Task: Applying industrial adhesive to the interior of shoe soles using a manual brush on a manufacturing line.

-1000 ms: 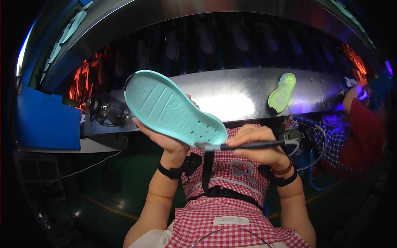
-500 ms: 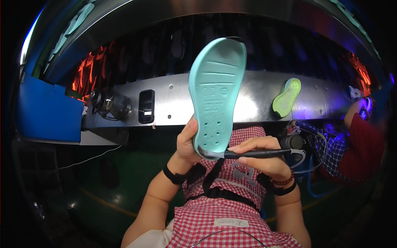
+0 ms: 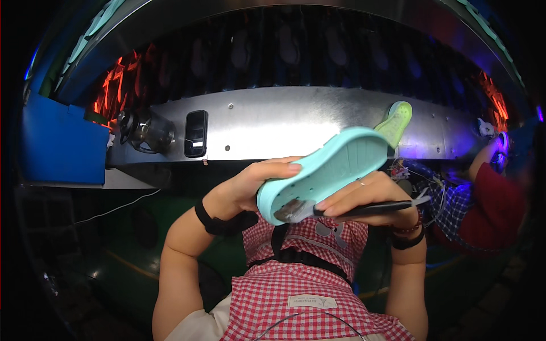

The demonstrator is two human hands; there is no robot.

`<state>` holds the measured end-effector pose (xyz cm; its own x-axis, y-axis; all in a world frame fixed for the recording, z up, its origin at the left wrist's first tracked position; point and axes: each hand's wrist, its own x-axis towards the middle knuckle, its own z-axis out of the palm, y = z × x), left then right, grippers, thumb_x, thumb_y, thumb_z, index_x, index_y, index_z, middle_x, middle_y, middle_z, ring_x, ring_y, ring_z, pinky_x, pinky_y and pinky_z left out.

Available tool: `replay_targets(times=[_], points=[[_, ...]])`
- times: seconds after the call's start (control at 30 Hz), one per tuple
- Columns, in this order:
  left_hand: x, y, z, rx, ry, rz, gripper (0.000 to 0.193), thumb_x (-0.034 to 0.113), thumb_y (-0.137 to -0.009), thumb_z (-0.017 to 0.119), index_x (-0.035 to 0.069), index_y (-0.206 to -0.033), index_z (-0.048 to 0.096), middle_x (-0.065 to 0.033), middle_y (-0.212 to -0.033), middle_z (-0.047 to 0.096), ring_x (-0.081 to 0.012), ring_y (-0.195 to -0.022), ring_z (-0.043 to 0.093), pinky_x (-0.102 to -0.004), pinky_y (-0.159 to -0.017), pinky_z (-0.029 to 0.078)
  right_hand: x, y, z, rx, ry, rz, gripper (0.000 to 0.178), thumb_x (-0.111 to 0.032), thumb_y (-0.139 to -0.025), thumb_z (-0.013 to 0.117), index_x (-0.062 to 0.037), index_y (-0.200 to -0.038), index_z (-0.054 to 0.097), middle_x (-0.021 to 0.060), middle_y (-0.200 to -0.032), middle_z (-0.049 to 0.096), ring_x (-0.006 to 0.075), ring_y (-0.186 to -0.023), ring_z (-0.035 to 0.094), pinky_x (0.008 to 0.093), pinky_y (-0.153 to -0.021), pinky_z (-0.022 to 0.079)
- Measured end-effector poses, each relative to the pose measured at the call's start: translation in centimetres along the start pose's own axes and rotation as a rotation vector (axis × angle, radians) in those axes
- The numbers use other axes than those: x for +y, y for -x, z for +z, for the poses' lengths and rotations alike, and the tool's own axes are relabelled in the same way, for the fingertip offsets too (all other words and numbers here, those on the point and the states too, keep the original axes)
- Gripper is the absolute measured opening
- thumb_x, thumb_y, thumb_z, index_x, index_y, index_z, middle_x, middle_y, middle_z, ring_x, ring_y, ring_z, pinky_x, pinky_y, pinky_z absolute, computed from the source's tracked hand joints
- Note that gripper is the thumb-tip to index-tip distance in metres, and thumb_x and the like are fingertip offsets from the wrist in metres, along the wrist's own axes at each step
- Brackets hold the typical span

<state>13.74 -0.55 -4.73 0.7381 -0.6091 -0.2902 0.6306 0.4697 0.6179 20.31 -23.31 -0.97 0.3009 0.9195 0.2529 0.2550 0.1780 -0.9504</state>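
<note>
A turquoise shoe sole (image 3: 341, 162) is tilted in front of my apron, its toe end up to the right. My left hand (image 3: 256, 182) grips it by the heel end, thumb over the rim. In my right hand (image 3: 369, 199) is a brush (image 3: 372, 209) with a black handle. Its dark, flat bristles touch the inside of the heel, beside the small holes there. My right palm is hidden behind the sole and handle.
Across the metal ledge (image 3: 273, 122) lie a black phone (image 3: 196, 133) and a yellow-green sole (image 3: 397, 122). A glass jug (image 3: 151, 133) stands at the left, near a blue panel (image 3: 62, 145). Beyond runs a dark conveyor (image 3: 290, 51). Another person's arm (image 3: 483, 159) shows at right.
The sole has swung from upright to leaning right and come lower, nearer my body. My left hand has shifted to its upper heel edge. The brush stays at the heel.
</note>
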Motion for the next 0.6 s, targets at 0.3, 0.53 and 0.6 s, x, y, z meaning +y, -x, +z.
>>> replay_targets(times=[0.3, 0.53, 0.6], points=[[0.1, 1.3, -0.3, 0.136, 0.008, -0.035, 0.064, 0.037, -0.084, 0.048, -0.004, -0.132, 0.033, -0.0218, -0.113, 0.052, -0.0231, -0.093, 0.059, -0.0333, -0.078, 0.051, -0.4, 0.5, -0.9, 0.063, 0.093, 0.052, 0.017, 0.001, -0.07, 0.067, 0.0016, -0.086, 0.067, 0.0173, -0.091, 0.066, 0.0267, -0.085, 0.066, 0.0303, -0.074, 0.052], [1.1, 3.4, 0.3, 0.239, -0.102, 0.044, 0.062, 0.038, -0.082, 0.047, -0.007, -0.124, 0.043, -0.0219, -0.109, 0.055, -0.0221, -0.092, 0.058, -0.0288, -0.078, 0.047, -1.2, 1.5, -0.4, 0.222, 0.091, 0.068, 0.023, 0.003, -0.069, 0.067, -0.0007, -0.091, 0.066, 0.0159, -0.094, 0.065, 0.024, -0.088, 0.065, 0.0298, -0.077, 0.053], [1.2, 3.7, 0.1, 0.241, -0.126, 0.094, 0.062, 0.038, -0.081, 0.048, -0.007, -0.124, 0.043, -0.0219, -0.109, 0.055, -0.0221, -0.092, 0.058, -0.0287, -0.079, 0.047, 0.5, 1.4, 0.2, 0.244, 0.148, 0.046, 0.019, 0.003, -0.069, 0.067, -0.0005, -0.088, 0.066, 0.0162, -0.094, 0.065, 0.0243, -0.086, 0.065, 0.0292, -0.075, 0.053]])
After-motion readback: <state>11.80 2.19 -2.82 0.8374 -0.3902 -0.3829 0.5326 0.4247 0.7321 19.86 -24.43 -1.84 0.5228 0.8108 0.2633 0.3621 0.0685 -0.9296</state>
